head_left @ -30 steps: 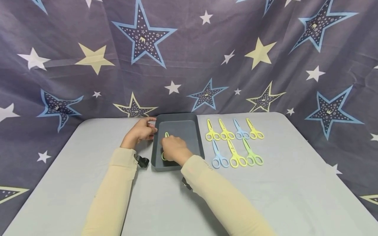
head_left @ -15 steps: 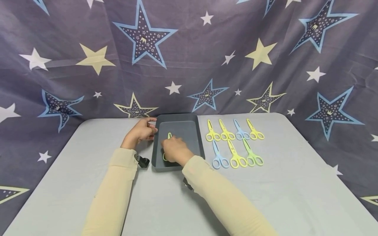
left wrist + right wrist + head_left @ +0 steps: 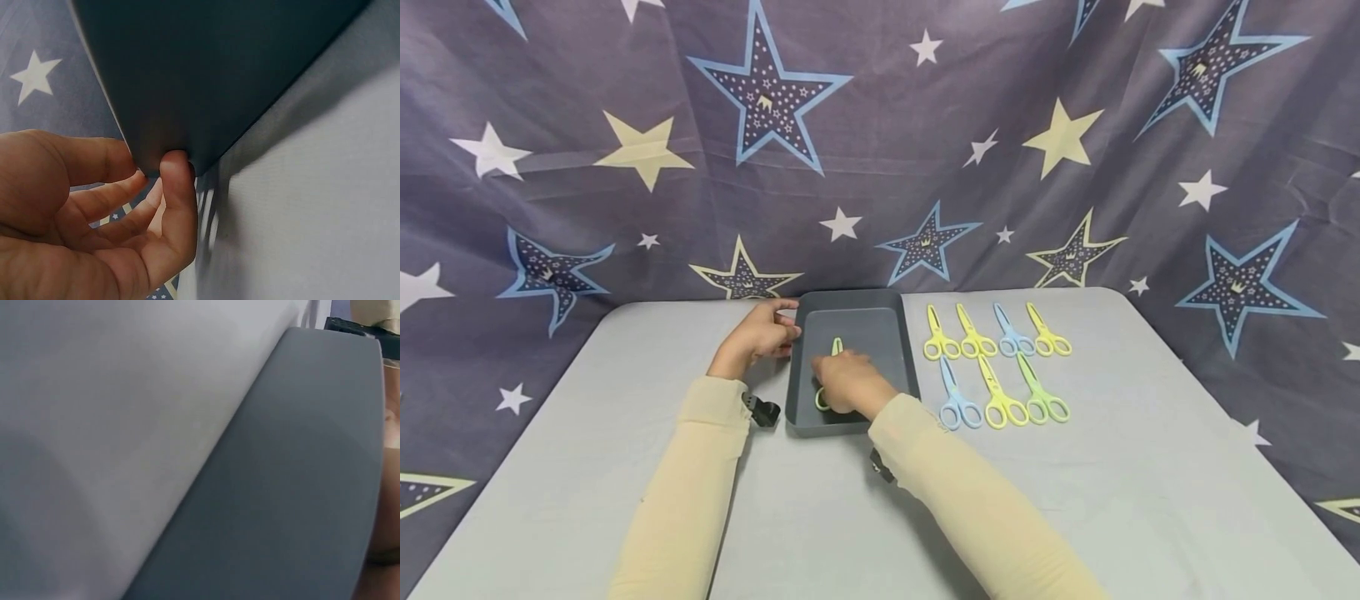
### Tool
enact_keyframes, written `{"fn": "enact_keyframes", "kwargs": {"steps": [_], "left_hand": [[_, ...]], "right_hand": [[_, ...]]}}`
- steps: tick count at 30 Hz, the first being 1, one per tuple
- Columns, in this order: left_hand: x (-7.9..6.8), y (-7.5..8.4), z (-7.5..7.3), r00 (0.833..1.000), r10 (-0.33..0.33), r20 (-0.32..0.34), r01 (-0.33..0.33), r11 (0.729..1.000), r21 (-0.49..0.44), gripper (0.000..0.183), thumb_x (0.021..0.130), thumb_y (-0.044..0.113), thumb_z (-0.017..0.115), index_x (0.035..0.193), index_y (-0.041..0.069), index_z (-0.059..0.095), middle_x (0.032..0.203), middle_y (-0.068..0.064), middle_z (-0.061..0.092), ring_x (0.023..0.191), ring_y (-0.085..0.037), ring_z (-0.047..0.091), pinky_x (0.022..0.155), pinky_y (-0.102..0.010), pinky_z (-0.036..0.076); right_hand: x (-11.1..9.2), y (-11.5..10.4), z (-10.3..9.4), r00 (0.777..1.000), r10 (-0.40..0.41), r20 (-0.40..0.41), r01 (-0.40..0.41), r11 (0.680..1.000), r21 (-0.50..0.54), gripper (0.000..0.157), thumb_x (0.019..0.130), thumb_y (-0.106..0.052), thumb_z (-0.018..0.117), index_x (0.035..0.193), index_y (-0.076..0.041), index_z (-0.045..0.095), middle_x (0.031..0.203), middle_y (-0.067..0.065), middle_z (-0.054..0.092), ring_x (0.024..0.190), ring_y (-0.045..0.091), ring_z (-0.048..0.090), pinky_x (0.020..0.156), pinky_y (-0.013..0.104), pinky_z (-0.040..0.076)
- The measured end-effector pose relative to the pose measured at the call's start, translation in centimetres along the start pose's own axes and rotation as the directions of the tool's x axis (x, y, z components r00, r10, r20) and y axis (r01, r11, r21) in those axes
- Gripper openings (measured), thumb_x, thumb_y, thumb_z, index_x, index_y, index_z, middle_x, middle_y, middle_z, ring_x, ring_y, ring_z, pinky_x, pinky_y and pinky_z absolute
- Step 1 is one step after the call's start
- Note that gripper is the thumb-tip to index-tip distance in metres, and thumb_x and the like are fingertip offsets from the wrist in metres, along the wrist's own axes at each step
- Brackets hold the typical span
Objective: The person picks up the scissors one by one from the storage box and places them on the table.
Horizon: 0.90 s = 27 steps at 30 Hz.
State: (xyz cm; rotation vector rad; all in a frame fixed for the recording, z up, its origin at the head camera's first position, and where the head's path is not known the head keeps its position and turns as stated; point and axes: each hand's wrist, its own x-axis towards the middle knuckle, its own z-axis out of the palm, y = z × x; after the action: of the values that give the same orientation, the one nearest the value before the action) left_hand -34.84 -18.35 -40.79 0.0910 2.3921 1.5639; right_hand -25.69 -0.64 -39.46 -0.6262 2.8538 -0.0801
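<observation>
A dark grey tray [image 3: 880, 329] stands at the back of the table, left of centre. My left hand [image 3: 765, 332] grips its left wall near the far corner. In the left wrist view, the thumb [image 3: 178, 187] presses the outside of that wall and the index finger reaches its rim. Inside the tray, my right hand [image 3: 850, 383] holds a pair of green scissors [image 3: 837, 343], blades pointing away from me. The hand covers most of the scissors; the blade tip and part of a handle loop show. In the right wrist view, the tray wall [image 3: 275, 462] hides most of this hand.
Right of the tray, several scissors lie in two rows on the table: yellow scissors [image 3: 940, 343], blue scissors [image 3: 958, 408] and green scissors [image 3: 1045, 404] among them. A star-patterned cloth [image 3: 880, 167] hangs behind the table. Pale tabletop [image 3: 1150, 467] extends to the right.
My right hand has shifted slightly right inside the tray, and the green scissors have moved right with it. The left hand and tray stay put.
</observation>
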Motion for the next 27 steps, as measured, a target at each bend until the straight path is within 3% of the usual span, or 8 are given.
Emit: {"fn": "enact_keyframes", "kwargs": {"steps": [15,27], "left_hand": [[-0.23,0.05,-0.11,1.000,0.008,0.002,-0.008,1.000,-0.002,0.067,0.098,-0.005,0.055,0.159,0.004,0.030,0.119,-0.015,0.048,0.092,-0.020,0.058,0.073,-0.030,0.061],[-0.44,0.22,-0.01,1.000,-0.002,0.002,0.002,1.000,0.001,0.066,0.098,-0.004,0.055,0.159,0.004,0.030,0.119,-0.015,0.047,0.089,-0.020,0.058,0.071,-0.030,0.060]], "right_hand": [[-0.13,0.36,0.14,1.000,0.020,-0.011,-0.020,0.999,0.026,0.034,0.098,-0.033,0.069,0.129,-0.018,0.065,0.123,0.011,0.066,0.112,0.035,0.060,0.090,0.047,0.056],[-0.23,0.47,0.04,0.999,0.042,-0.003,-0.041,0.999,0.025,0.019,0.095,-0.036,0.073,0.102,-0.021,0.065,0.110,0.009,0.063,0.102,0.031,0.057,0.077,0.044,0.056]]}}
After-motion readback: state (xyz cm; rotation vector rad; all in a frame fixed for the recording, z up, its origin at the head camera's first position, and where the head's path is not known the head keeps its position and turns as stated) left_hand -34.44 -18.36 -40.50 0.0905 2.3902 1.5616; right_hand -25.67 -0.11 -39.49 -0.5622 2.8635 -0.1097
